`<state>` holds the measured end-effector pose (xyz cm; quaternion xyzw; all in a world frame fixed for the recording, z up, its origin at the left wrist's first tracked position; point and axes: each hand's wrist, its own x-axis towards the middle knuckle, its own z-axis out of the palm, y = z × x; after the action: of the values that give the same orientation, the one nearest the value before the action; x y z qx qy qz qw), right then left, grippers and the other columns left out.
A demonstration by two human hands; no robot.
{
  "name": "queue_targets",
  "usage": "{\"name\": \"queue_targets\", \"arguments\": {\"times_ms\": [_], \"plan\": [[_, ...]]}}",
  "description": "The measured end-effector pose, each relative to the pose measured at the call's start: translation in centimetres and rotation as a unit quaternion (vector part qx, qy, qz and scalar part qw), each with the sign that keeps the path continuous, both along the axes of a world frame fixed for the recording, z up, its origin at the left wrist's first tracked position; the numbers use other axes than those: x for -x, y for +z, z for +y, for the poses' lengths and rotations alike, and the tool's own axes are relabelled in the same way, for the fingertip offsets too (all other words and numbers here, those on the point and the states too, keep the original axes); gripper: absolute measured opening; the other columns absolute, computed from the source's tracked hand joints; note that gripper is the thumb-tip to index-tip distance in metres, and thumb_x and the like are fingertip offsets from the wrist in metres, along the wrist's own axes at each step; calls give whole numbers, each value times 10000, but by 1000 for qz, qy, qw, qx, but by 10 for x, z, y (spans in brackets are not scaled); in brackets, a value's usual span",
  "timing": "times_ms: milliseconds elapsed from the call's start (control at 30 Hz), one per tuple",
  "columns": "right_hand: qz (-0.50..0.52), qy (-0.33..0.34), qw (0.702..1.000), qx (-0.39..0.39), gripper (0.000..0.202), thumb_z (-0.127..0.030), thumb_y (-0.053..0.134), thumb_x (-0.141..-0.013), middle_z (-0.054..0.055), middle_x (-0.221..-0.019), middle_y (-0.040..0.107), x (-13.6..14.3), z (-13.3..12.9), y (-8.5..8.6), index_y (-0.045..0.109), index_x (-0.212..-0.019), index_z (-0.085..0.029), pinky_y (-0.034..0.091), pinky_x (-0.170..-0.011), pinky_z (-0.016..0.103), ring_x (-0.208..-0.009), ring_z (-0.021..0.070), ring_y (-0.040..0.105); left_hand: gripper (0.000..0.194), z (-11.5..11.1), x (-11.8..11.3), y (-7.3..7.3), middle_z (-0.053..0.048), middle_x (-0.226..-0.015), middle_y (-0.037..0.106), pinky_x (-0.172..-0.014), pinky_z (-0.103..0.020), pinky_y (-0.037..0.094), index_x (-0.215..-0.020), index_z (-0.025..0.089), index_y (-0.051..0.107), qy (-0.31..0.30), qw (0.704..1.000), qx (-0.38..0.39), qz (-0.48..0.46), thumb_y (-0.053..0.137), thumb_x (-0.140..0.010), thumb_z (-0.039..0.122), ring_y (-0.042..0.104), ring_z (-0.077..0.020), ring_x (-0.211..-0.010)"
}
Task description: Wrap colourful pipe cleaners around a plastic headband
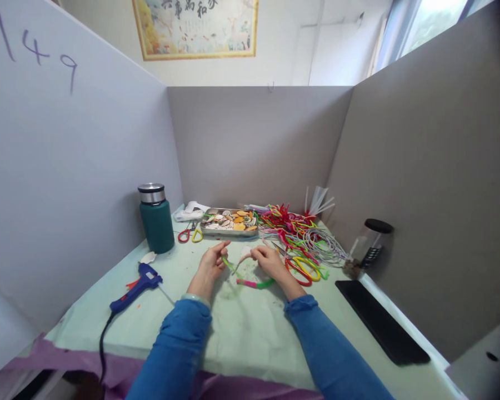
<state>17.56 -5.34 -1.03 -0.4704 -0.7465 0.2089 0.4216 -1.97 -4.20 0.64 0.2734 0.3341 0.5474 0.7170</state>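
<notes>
My left hand (213,264) is closed, its fingers pinching the end of a thin light green strip (230,266) above the middle of the table. To its right my right hand (270,263) is closed on a pale pinkish strip (242,259) that curves toward the left. Below the hands runs a curved pink and green piece (254,284), its green end passing beside my right hand. Whether these strips are joined cannot be made out.
A blue glue gun (135,289) and green bottle (156,225) are at the left. Behind lie a metal tray (229,234) of small pieces and a heap of colored stems (289,222). Scissors (302,271), a clear jar (364,249) and a black slab (381,321) are at the right.
</notes>
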Motion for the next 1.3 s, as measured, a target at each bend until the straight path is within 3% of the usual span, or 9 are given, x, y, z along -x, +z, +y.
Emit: {"name": "queue_targets", "arguments": {"times_ms": [67,133,267,467,633,867,1000,1133,1300], "plan": [[-23,-30,997,-72,230,-310,456,-856,36,-767,612,-1,3,-3,627,-792,-170,382,-674,265,-731,156,522,173,-2,-4,-1,92,-442,352,-306,-159,91,-925,118,571,-44,997,-5,59,529,-780,200,188,-14,-289],[-79,-8,989,-124,169,-246,502,-833,66,-942,629,1,4,-5,643,-903,-185,370,-802,305,-903,186,517,193,-3,-8,-3,90,-431,351,-315,-165,71,-914,111,589,-67,990,-25,123,553,-766,229,178,-13,-289],[-212,41,967,-138,310,-174,519,-822,67,-1188,558,15,1,-10,591,-1116,-237,321,-873,337,-1085,201,436,208,-6,-13,-7,77,-435,384,-322,-177,56,-826,119,593,-64,973,-84,206,613,-728,301,183,-12,-289],[-289,6,951,-111,207,-236,526,-845,63,-999,631,21,1,-13,632,-1023,-239,282,-811,349,-986,214,456,216,-7,-15,-8,39,-516,489,-313,-177,96,-720,136,553,-19,968,-99,231,664,-680,317,231,-8,-300],[-279,-13,952,-125,114,-255,553,-838,51,-923,625,17,4,-14,658,-870,-221,275,-764,322,-928,199,462,173,-4,-13,-11,1,-620,549,-318,-171,182,-755,104,610,-4,969,-112,218,668,-677,247,291,-1,-326],[-244,-51,960,-124,88,-212,507,-855,55,-871,608,6,7,-11,591,-850,-186,295,-773,308,-874,185,495,196,-4,-15,-9,-45,-668,605,-396,-178,345,-866,84,625,-24,977,-95,188,642,-670,91,438,-37,-402],[-178,-84,970,-141,123,-215,445,-880,60,-878,591,-2,5,-5,563,-870,-183,332,-730,275,-836,176,502,215,-5,-14,-7,-56,-692,635,-403,-179,361,-859,95,603,-14,980,-102,169,649,-650,72,447,-44,-404],[-128,-69,980,-138,134,-235,433,-873,45,-852,584,-11,5,1,558,-848,-194,351,-708,261,-790,164,509,178,-3,-12,-7,-56,-735,643,-383,-170,341,-819,101,617,10,985,-97,143,671,-652,123,417,-25,-390],[-3,-18,997,-69,148,-271,441,-831,11,-725,559,-14,8,3,546,-767,-187,362,-623,246,-673,144,496,287,-2,-14,-10,-18,-606,584,-380,-171,323,-843,91,659,14,978,-100,182,743,-587,189,428,-37,-399]]}}
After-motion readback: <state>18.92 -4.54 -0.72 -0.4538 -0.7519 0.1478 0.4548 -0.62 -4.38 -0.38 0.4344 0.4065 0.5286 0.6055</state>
